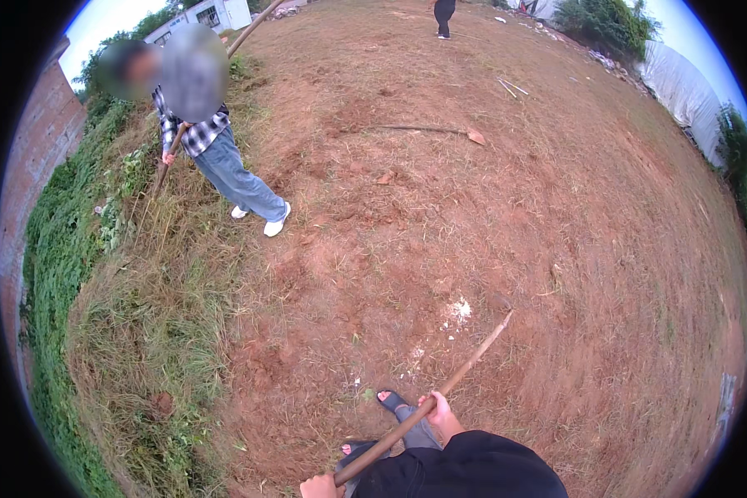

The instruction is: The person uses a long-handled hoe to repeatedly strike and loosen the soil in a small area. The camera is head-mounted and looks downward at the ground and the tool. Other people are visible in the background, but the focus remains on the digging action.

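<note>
A long wooden-handled tool [473, 360], seemingly a hoe, slants from bottom centre up to the right. My left hand [322, 487] grips the butt end of its handle at the lower edge of the view. Further along the shaft, my right hand [437, 409] is closed around the wood. The tool's head [503, 303] is dark and blurred and lies at the soil, so its shape is hard to make out. White crumbly fragments [459, 310] are scattered on the reddish ground left of the head. My sandalled foot [391, 400] stands just beside the handle.
A person in a checked shirt [208, 134] stands ahead left, holding a wooden pole [175, 144] over heaped cut grass [155, 311]. Another long-handled tool [426, 129] lies across the soil. A second person [443, 15] is far off. Vines [68, 249] and a brick wall [43, 137] border the left.
</note>
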A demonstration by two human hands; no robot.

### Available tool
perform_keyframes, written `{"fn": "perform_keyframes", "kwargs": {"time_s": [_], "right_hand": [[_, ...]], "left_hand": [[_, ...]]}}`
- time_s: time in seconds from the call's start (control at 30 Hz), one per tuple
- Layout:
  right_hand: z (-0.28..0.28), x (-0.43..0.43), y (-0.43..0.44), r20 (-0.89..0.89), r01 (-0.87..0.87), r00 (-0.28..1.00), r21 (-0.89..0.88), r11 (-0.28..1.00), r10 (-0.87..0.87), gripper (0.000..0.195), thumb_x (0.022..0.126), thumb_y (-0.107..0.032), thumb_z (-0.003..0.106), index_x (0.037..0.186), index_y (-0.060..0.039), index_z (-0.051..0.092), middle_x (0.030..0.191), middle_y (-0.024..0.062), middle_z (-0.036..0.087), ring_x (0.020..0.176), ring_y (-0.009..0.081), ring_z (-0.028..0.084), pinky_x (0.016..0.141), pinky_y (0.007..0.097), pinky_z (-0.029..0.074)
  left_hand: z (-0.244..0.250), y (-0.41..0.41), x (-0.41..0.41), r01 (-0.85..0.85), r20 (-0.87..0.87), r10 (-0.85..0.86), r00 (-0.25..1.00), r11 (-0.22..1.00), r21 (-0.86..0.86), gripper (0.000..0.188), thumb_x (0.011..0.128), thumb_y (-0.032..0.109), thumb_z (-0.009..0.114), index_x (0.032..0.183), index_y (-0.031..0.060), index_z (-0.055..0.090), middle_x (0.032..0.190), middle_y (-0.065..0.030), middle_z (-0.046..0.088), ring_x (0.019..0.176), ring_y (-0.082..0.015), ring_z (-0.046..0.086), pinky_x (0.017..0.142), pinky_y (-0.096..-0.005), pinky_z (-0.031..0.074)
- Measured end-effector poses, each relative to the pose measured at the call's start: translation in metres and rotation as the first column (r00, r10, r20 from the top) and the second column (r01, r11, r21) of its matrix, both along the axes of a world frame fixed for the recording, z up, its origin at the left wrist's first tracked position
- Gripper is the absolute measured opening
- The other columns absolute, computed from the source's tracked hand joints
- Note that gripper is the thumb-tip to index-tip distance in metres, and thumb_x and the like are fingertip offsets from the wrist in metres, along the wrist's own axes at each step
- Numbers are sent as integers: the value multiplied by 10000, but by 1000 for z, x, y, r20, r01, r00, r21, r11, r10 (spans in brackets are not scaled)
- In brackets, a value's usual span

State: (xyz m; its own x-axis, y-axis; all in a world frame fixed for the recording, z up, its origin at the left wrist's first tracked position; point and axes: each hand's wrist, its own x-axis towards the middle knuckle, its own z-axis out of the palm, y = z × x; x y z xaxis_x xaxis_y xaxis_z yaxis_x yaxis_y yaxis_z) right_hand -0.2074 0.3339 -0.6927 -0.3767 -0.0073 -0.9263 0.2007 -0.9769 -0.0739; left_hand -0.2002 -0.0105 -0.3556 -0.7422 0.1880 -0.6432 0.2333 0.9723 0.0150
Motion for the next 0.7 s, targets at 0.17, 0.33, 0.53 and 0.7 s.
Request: {"fn": "perform_keyframes", "kwargs": {"time_s": [0.17, 0.33, 0.53, 0.7], "right_hand": [[-28, -1, -7, 165, -72, 983, -65, 995, 82, 282, 935, -298, 495, 944, -16, 496, 829, 135, 582, 770, 300, 590, 777, 449, 508], [-30, -17, -14, 269, -248, 936, 45, 968, 228, 195, 950, -220, 430, 899, -34, 455, 728, 97, 487, 663, 262, 518, 668, 432, 486], [1, -28, 31, 415, -470, 834, 190, 862, 364, 201, 934, -204, 444, 874, -32, 531, 824, 126, 558, 834, 320, 548, 751, 439, 471], [40, -33, 40, 195, -718, 695, 142, 681, 692, 248, 959, -237, 440, 910, -17, 541, 863, 149, 587, 894, 322, 570, 879, 488, 446]], "left_hand": [[-12, -12, 13, -120, -60, 122, 991, 992, 31, 272, 736, 361, 685, 790, 94, 683, 743, -137, 682, 714, -316, 686, 646, -443, 555], [-6, -8, 8, -126, 36, 128, 991, 990, -57, 420, 692, 497, 721, 807, 93, 701, 756, -112, 692, 759, -279, 694, 676, -379, 543], [31, 8, 4, -68, -13, 74, 997, 959, 274, 322, 733, 338, 707, 766, 31, 615, 705, -127, 677, 682, -274, 684, 623, -396, 537], [59, -20, 0, -57, -166, 125, 978, 930, 364, 194, 708, 183, 656, 807, 16, 653, 689, -129, 672, 651, -276, 680, 596, -383, 539]]}}
